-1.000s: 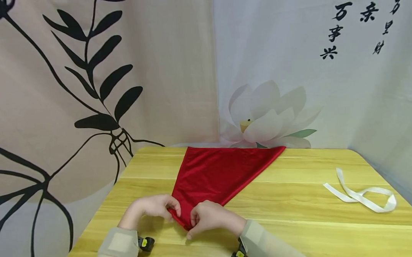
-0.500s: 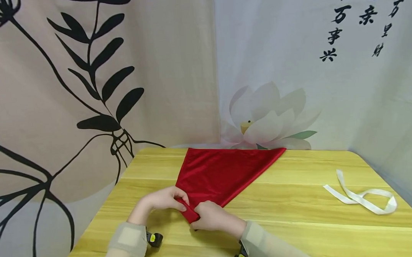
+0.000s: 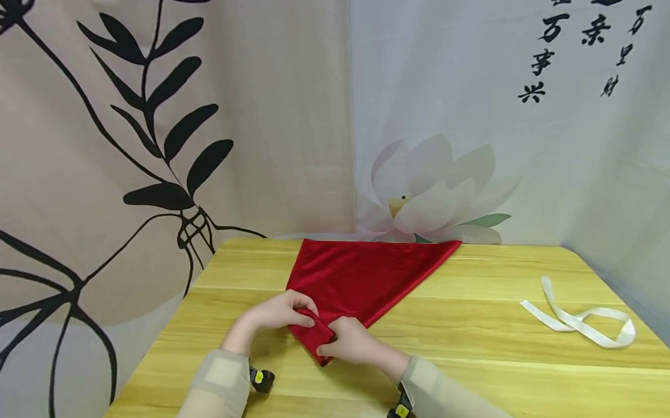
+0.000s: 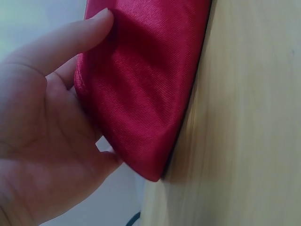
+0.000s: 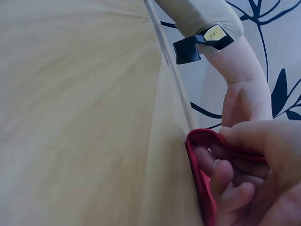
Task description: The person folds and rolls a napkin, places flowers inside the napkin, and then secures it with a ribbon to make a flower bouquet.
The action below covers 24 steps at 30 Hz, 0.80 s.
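Note:
A red satin cloth (image 3: 366, 273) lies on the table, broad at the far edge and narrowing toward me. Its near end is turned over into a flat fold (image 3: 313, 331). At the fold's left side my left hand (image 3: 280, 311) pinches the cloth, and the left wrist view shows the thumb (image 4: 77, 40) on top with fingers behind the edge. My right hand (image 3: 354, 340) holds the fold's right side. In the right wrist view its thumb presses the outside of the red loop (image 5: 202, 134) while fingers (image 5: 223, 176) reach inside it.
A white ribbon (image 3: 584, 324) lies loosely looped on the right of the wooden table (image 3: 487, 352). Behind the table's far edge hangs a printed curtain (image 3: 286, 111). A small black camera (image 3: 261, 379) sits on the left wrist, another (image 3: 399, 413) on the right.
The near end of the cloth has been folded over farther away from me. Both hands have moved slightly forward and right with it. The ribbon lies as before.

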Each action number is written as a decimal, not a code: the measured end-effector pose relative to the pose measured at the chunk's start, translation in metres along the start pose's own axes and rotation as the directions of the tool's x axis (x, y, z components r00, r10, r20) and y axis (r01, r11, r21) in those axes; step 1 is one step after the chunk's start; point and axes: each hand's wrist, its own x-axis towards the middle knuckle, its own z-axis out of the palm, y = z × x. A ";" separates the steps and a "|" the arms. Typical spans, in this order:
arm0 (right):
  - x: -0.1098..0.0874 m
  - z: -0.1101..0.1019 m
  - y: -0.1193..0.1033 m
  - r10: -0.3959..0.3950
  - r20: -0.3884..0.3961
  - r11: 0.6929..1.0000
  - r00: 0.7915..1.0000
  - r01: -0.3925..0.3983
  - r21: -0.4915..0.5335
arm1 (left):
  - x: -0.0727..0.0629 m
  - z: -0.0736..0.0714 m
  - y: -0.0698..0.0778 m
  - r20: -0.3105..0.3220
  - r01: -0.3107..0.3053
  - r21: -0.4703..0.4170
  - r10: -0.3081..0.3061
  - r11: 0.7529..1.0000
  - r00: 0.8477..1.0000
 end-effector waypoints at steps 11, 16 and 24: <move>0.002 0.001 0.010 0.203 -0.011 0.949 0.979 -0.194 0.249 | 0.012 0.005 -0.004 -0.026 0.032 -0.002 -0.032 0.999 0.999; 0.002 -0.006 0.014 0.208 0.005 0.948 0.978 -0.203 0.246 | 0.019 0.006 -0.003 -0.026 0.026 0.048 -0.025 0.999 0.999; -0.001 -0.028 0.024 0.212 0.006 0.958 0.977 -0.209 0.195 | 0.027 0.008 -0.002 -0.013 0.057 0.151 -0.056 0.987 0.998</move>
